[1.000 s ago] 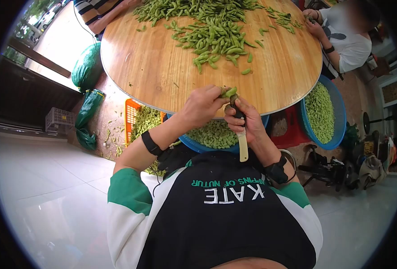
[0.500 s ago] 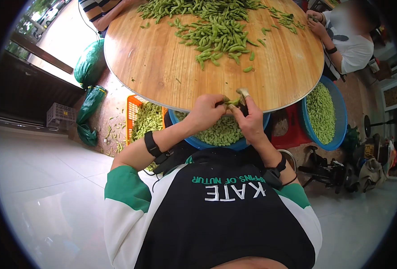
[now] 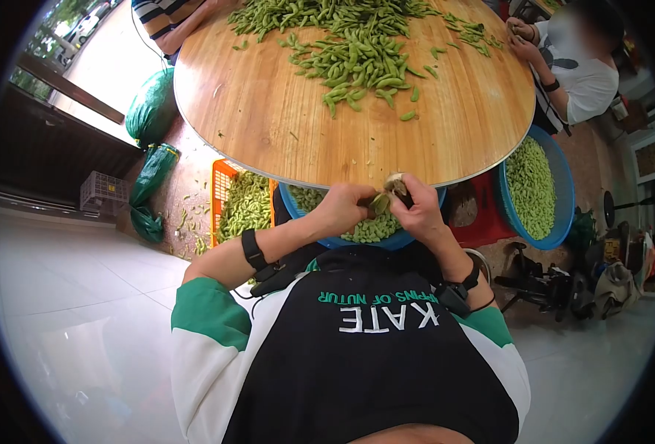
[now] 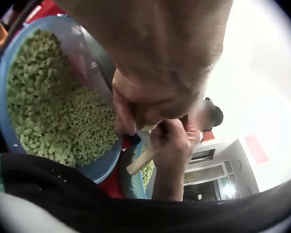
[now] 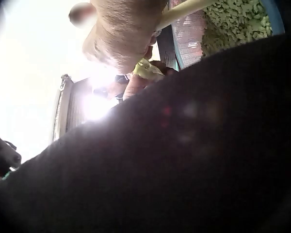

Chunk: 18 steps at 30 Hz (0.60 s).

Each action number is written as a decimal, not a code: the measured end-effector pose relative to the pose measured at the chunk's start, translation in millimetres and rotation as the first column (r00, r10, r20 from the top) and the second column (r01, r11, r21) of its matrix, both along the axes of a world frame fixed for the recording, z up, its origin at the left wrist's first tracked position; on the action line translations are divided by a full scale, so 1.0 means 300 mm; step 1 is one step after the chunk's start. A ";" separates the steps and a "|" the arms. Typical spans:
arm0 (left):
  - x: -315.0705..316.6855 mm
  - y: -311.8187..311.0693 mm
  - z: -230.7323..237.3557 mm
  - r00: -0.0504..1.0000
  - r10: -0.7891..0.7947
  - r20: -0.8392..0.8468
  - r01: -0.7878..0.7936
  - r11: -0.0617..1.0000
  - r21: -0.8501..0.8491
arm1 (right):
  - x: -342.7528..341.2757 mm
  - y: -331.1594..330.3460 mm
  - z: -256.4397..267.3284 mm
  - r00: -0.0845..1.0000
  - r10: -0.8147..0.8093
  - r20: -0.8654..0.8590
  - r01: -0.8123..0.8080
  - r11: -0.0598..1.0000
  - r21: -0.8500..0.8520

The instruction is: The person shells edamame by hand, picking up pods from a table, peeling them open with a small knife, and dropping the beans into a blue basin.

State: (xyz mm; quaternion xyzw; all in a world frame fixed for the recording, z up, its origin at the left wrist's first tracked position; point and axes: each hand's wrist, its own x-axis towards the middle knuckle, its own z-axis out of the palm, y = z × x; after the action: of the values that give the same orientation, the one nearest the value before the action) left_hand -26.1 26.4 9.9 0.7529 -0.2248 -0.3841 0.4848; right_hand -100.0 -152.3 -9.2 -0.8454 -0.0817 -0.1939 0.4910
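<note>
In front of the table edge, my left hand (image 3: 342, 208) pinches a green soybean pod (image 3: 380, 202) between thumb and fingers. My right hand (image 3: 420, 210) meets it there, fingers curled round a tool with a cream handle (image 4: 141, 161); its working end is hidden by the hands. From the right wrist view the pod (image 5: 148, 70) looks pale green and split, close to the fingertips. Directly below both hands sits a blue basin (image 4: 106, 171) filled with shelled green beans (image 4: 53, 111).
The round wooden table (image 3: 268, 111) carries a big heap of pods (image 3: 357, 63). An orange crate (image 3: 221, 181) of pods stands at left, near green sacks (image 3: 152, 107). A second blue basin (image 3: 570, 194) and a red stool (image 3: 483, 222) are at right. Two other people sit around the table.
Both hands have drawn back from over the table edge to above the basin. The tool has turned in my right hand; its cream handle pointed toward my body a second ago.
</note>
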 end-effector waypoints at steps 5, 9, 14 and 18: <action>-0.010 0.069 -0.018 0.992 0.107 0.062 -0.094 0.979 -0.183 | -0.033 -0.039 0.023 0.959 0.185 -0.213 -0.160 0.979 0.130; 0.057 0.111 -0.006 0.964 0.081 -0.254 -0.174 0.912 -0.371 | -0.015 -0.029 0.017 0.973 0.226 -0.056 -0.227 0.974 -0.014; 0.020 0.036 -0.006 0.889 0.004 -0.458 -0.242 0.853 -0.462 | 0.006 -0.018 0.015 0.962 0.235 -0.136 -0.206 0.958 0.198; 0.008 0.000 0.032 0.976 0.150 -0.159 -0.204 0.888 -0.412 | 0.011 -0.016 0.069 0.865 0.360 -0.349 -0.073 0.778 0.624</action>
State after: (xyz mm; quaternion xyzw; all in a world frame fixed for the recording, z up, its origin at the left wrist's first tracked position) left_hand -23.7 26.3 19.5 0.6211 -0.2031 -0.3253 0.6835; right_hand -96.9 -157.0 11.4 -0.6549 -0.0009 0.0507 0.7540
